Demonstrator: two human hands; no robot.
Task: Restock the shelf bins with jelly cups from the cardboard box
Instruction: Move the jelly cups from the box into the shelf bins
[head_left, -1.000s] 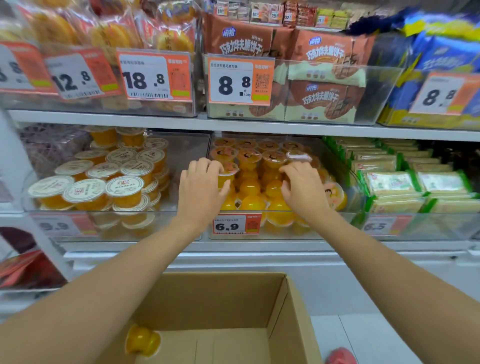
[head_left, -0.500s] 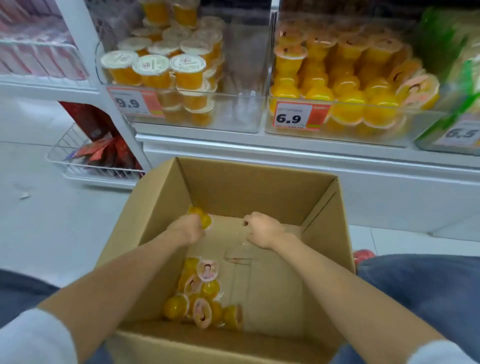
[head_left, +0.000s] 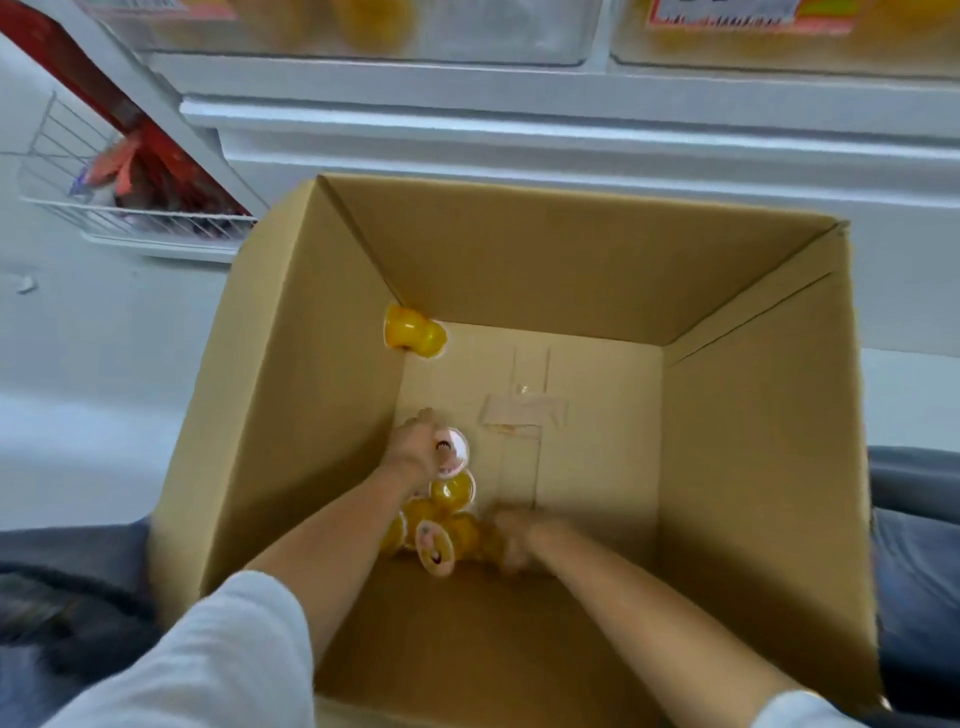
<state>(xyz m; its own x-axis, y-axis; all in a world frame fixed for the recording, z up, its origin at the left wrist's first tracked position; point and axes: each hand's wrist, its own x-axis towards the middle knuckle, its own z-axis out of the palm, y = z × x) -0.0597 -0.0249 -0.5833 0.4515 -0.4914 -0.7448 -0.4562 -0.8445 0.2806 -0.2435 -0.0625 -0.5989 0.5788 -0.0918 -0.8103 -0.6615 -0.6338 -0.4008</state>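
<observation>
An open cardboard box (head_left: 291, 374) sits on the floor below me. Several yellow jelly cups (head_left: 451, 525) lie in a heap at its near left bottom, and one lone jelly cup (head_left: 414, 330) rests on its side in the far left corner. My left hand (head_left: 415, 447) is down in the box, closed around a jelly cup with a pink-and-white lid (head_left: 453, 451). My right hand (head_left: 511, 535) is blurred and touches the right side of the heap; whether it grips a cup is unclear. The shelf bins (head_left: 509, 31) of jelly cups show only at the top edge.
The white shelf base (head_left: 571, 140) runs just behind the box. A white wire basket (head_left: 130, 218) with red packets hangs low at the left. Grey floor (head_left: 104, 353) lies left of the box. My knees in dark trousers flank the box.
The view has tilted down from the shelf into the box. Both hands left the shelf bin and dropped to the heap of cups; my left hand closed on a pink-lidded cup.
</observation>
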